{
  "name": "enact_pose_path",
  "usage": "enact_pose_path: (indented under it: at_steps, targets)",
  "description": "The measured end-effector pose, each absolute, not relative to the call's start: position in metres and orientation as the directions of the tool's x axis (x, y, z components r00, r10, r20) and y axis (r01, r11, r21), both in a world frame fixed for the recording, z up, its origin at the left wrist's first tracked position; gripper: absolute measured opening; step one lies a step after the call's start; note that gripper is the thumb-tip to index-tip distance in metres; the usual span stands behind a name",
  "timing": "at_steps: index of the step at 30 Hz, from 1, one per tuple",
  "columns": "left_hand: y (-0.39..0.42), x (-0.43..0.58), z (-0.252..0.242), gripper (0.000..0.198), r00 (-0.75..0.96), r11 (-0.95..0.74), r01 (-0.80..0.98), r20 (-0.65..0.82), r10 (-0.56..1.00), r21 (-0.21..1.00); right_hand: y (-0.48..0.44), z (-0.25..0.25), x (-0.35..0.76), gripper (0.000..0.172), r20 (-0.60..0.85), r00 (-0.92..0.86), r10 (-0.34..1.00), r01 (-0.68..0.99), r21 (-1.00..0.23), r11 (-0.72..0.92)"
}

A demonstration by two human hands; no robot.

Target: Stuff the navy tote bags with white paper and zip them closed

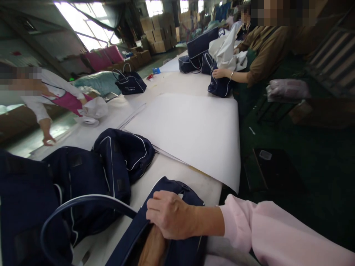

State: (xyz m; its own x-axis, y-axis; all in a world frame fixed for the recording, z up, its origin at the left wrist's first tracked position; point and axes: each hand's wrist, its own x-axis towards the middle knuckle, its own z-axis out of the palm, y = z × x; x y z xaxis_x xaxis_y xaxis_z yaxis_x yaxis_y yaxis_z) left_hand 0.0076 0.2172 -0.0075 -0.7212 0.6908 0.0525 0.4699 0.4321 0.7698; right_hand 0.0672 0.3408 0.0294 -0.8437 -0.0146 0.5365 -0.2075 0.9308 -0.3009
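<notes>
At the bottom centre of the frame, our right hand [172, 215] has fingers curled over the rim of a soft, white-piped navy fabric bag [131, 234], best kept taut against sagging, while our left hand [153, 246] seems tucked inside, its grasp too hidden to tell.

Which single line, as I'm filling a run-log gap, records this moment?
right hand: gripping rim of white-piped navy fabric bag | left hand: seemingly inside it, grip unclear | nearby: large rectangular white sheet
</notes>
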Motion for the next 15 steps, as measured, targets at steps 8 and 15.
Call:
enact_pose_path:
  at_steps: [8,15]
  targets:
    - [0.218,0.028,0.014,0.041,-0.648,0.266,0.242,-0.048,0.760,0.933,0.347,0.019,0.080,0.013,0.513,-0.849,-0.125,-0.300,-0.274,0.914]
    - [0.205,0.016,0.022,0.036,-0.414,0.241,0.542,0.006,0.910,0.805,0.337,0.028,0.084,0.020,0.633,-0.774,-0.020,-0.368,-0.423,0.828]
